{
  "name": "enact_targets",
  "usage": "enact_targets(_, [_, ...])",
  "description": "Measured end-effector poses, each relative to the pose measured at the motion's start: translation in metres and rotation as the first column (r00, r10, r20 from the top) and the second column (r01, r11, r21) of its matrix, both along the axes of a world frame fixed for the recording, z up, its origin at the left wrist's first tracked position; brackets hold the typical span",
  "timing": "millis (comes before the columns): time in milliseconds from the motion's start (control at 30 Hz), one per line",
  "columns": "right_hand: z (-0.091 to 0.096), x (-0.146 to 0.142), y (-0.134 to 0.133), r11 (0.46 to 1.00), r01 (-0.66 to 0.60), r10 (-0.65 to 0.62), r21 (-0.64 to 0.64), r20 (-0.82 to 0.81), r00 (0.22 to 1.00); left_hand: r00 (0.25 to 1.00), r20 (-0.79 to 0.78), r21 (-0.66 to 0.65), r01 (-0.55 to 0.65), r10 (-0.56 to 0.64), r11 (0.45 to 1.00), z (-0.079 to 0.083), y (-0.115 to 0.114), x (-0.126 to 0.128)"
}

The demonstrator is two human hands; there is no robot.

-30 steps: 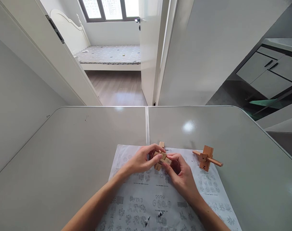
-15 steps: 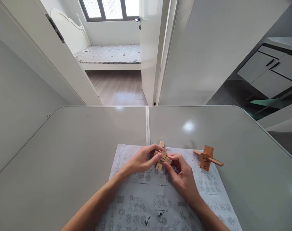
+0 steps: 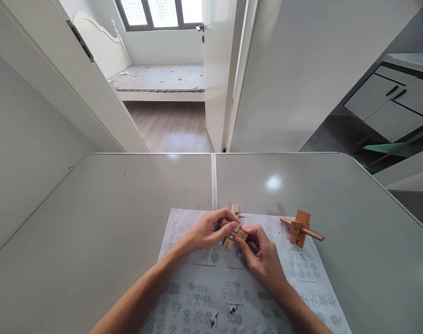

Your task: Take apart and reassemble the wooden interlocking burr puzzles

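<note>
Table (image 3: 93, 218) bears paper (image 3: 237, 283) and wooden cross (image 3: 297, 227); 2 hands (image 3: 210, 230) (image 3: 265, 254) hold pale blocks (image 3: 239, 234) between fingers (image 3: 228, 228).

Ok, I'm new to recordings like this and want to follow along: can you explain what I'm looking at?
There is no machine here: the left hand and right hand are a person's own, bare. Every picture comes from one camera worn on that person's head, looking forward and down. Together the hands hold small pale wooden pieces. Below them a printed sheet is spread on a grey table. Another pale block shows just beyond the left hand. To the right, a reddish-brown wooden construction sits at the sheet's edge.
</note>
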State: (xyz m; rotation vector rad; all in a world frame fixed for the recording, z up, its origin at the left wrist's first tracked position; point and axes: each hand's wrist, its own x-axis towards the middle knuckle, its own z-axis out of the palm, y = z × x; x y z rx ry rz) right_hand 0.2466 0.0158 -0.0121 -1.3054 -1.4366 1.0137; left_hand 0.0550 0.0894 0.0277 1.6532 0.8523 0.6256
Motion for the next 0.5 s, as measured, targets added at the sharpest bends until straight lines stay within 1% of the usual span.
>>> enact_targets(100, [-0.0013,0.0010,-0.0010,1.000,-0.008,0.008,-0.020,0.020,1.000,1.000,0.022,0.000,0.010,-0.010,1.000,-0.0012,0.0002,-0.0003])
enact_targets(200, [-0.0024,0.0013,-0.0014,0.999,-0.017,0.017,-0.049,0.005,1.000,1.000,0.029,0.011,0.007,-0.007,1.000,-0.0008,0.0004,-0.0001])
enact_targets(367, [-0.0004,0.0007,-0.0006,0.995,-0.044,0.039,-0.092,-0.055,0.998,1.000,0.019,0.013,0.009,-0.010,1.000,0.0010,-0.0002,-0.0001])
enact_targets(500, [0.0034,0.0018,0.0016,0.992,-0.044,0.030,-0.122,-0.114,0.993,1.000,-0.018,0.022,-0.022,0.023,1.000,0.0038,-0.0004,-0.0003])
